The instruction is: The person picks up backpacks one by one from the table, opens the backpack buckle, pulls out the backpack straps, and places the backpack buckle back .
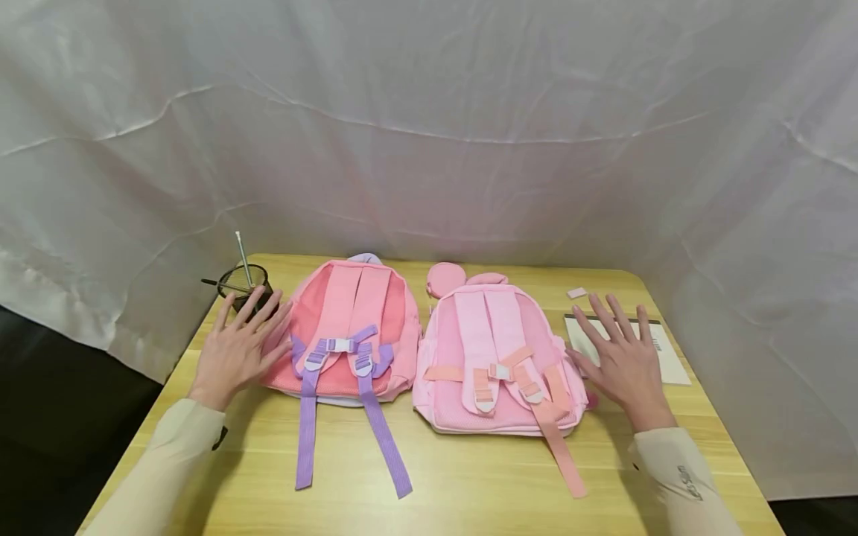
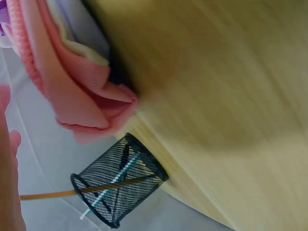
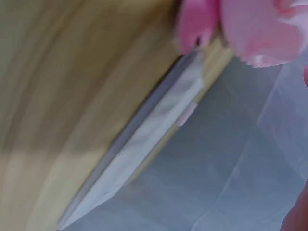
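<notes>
Two small backpacks lie side by side, strap side up. The left one, a coral-pink backpack (image 1: 402, 327) with purple straps, has a loose purple strap end (image 1: 307, 439) toward the front. Beside it is a light pink backpack (image 1: 445, 402) with peach straps and a white buckle (image 1: 499, 371). My left hand (image 1: 231, 350) is spread palm down by the coral backpack's left side, fingertips overlapping the backpack and pen holder in the head view. My right hand (image 1: 623, 365), also spread, hovers off the light pink backpack's right side, over a notepad (image 1: 670, 365). Neither hand holds anything.
A black mesh pen holder (image 2: 125, 183) with a pencil and pens stands at the back left. Near the back right lies a small white eraser (image 1: 576, 293). A round pink pouch (image 1: 446, 280) sits behind the light pink backpack. Pale curtains (image 1: 469, 186) surround the wooden table (image 1: 456, 484).
</notes>
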Available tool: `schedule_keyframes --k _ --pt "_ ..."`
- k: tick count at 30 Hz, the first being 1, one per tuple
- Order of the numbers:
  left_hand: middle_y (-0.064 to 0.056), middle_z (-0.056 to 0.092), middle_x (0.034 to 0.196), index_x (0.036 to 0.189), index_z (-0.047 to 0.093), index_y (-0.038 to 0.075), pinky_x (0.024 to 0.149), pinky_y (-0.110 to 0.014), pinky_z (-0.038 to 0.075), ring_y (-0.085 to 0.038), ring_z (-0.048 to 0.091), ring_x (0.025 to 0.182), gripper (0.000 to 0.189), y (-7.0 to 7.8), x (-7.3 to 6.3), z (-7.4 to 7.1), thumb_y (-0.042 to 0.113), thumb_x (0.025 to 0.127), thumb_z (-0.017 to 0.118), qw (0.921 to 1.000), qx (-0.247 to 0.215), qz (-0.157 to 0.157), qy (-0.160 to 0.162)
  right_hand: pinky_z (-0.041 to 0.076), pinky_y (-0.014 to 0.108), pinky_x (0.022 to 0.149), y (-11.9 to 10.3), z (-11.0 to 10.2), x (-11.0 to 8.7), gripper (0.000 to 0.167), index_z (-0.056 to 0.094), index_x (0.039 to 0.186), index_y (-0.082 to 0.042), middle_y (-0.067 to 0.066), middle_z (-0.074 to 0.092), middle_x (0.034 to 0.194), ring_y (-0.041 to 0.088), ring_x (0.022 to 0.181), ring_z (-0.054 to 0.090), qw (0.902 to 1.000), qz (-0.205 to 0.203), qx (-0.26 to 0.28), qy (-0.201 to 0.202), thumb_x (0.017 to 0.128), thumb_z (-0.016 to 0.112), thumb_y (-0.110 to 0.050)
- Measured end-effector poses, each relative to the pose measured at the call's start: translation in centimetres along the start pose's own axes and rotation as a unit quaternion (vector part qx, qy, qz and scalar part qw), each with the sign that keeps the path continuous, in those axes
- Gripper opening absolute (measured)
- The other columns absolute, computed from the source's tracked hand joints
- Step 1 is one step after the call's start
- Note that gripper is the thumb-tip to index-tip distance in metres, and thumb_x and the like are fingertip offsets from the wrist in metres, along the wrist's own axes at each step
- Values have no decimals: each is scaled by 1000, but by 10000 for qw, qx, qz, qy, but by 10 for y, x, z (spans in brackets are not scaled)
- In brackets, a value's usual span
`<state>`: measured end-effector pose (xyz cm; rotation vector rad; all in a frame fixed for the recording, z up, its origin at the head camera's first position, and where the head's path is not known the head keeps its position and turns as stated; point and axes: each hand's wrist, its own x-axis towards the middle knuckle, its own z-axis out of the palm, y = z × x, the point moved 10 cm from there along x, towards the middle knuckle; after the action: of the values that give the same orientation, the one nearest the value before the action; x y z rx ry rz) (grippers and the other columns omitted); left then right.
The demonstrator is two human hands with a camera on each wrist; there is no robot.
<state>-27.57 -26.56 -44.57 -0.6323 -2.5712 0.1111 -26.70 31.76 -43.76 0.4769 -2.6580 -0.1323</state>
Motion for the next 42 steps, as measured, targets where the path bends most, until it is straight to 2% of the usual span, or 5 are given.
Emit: schedule_keyframes --k 7,13,21,31,42 --pt "-10 43 163 156 48 18 128 -56 13 -33 29 155 70 11 13 -7 61 100 44 9995 -298 -47 113 1 58 128 -37 -33 30 76 38 160 -25 7 26 171 29 160 15 9958 -200 527 721 99 38 -69" --pt "-13 58 148 152 51 16 111 -62 36 -41 51 133 64 23 19 7 32 94 73 9762 -2080 -612 -25 16 57 127 -95 -59 69 71 51 153 -17 14 43 161 38 149 36 9800 -658 1312 1345 98 51 -63" --pt "-15 67 126 141 60 11 100 -57 48 -33 62 115 55 34 19 34 14 90 81 9141 -3953 -889 -160 31 53 122 -198 -52 127 66 54 150 -18 10 51 154 32 144 45 9675 -1139 2103 825 93 72 -46" --pt "-3 72 112 124 72 13 89 -34 52 -19 63 98 39 41 21 58 23 89 84 8736 -4651 -1283 -636 41 46 115 -308 -2 157 55 63 142 -20 2 61 141 24 134 54 9566 -1417 2539 -190 95 73 -46" --pt "0 73 105 114 75 15 82 -29 52 -14 62 90 23 41 16 66 23 93 79 8680 -4731 -1409 -537 52 34 93 -367 42 158 41 72 129 -19 -3 69 117 16 107 62 9560 -1572 2355 -769 95 73 -43"
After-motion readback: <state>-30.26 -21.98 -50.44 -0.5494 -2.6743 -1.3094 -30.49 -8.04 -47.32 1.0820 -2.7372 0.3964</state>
